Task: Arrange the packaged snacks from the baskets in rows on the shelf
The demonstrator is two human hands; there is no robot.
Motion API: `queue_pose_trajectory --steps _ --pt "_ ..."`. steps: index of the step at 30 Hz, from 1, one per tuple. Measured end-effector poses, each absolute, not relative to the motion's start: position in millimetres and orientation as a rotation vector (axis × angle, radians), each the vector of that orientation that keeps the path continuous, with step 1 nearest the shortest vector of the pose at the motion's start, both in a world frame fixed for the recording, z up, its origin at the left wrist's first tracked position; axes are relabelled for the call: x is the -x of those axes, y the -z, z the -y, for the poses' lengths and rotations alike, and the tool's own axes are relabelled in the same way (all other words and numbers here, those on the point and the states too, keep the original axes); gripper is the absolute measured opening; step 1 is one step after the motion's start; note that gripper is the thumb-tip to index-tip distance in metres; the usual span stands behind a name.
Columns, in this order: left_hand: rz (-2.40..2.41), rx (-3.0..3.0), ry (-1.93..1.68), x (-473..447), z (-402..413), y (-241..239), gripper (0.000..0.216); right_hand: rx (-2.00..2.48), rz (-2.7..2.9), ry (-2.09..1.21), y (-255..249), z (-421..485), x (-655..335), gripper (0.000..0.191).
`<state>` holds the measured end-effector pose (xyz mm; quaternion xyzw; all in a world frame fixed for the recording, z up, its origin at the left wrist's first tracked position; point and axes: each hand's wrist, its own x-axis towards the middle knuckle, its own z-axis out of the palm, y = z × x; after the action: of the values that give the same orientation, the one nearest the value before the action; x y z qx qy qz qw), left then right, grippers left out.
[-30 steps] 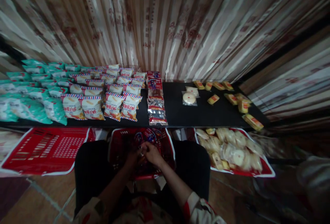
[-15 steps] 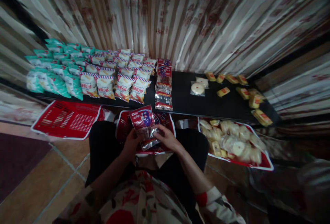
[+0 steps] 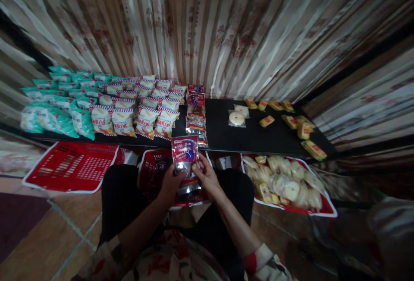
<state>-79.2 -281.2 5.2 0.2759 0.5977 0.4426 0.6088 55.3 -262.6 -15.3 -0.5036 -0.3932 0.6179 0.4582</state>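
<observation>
Currently, you grip a red packet [image 3: 185, 149] with your left hand [image 3: 171, 182] and right hand [image 3: 207, 177], above the red basket [image 3: 146, 165] before the black desk [image 3: 223, 133]. One column of matching packets [image 3: 196, 110] already lies there; yours is not set down, and the red basket's dimness hides how many remain.

That patterned shirt [image 3: 174, 257] is pale, splashed with red and darker blotches. Its right sleeve [image 3: 267, 261] shows a solid red patch near the end; the left sleeve [image 3: 108, 256] shares the print. Plain black trousers [image 3: 237, 194] cover the thighs, while both forearms [image 3: 145, 222] are bare.
</observation>
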Motion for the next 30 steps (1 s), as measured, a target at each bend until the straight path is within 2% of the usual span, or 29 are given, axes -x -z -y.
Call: queue_pose_trajectory --steps 5,10,13,17,21,24,30 --pt "-1.308 -0.727 -1.001 66.0 264.8 -10.4 0.038 1.287 0.849 -1.471 10.1 257.0 -68.7 0.067" --pt "-1.235 -0.808 -0.88 59.8 244.6 -16.1 0.027 1.361 0.795 -1.523 0.7 239.9 -88.8 0.054" --pt "-1.182 -0.829 -0.838 53.2 225.6 -20.9 0.027 1.371 0.778 -1.429 -4.3 216.2 -98.3 0.054" --pt "-1.101 -0.769 -0.967 39.5 193.2 -24.2 0.043 1.406 0.831 -1.252 -4.5 169.0 -106.4 0.054" --pt "-1.211 -0.766 -1.104 30.1 163.5 -21.8 0.066 1.497 1.061 -1.095 -1.6 114.5 -111.7 0.048" --pt "-1.297 -0.917 -1.163 29.7 147.3 -18.1 0.074 1.653 1.208 -0.874 -1.8 81.9 -111.8 0.05" --pt "-1.572 -1.283 -1.168 33.5 136.9 -12.4 0.048 1.922 1.464 -0.558 -6.7 59.5 -102.3 0.051"
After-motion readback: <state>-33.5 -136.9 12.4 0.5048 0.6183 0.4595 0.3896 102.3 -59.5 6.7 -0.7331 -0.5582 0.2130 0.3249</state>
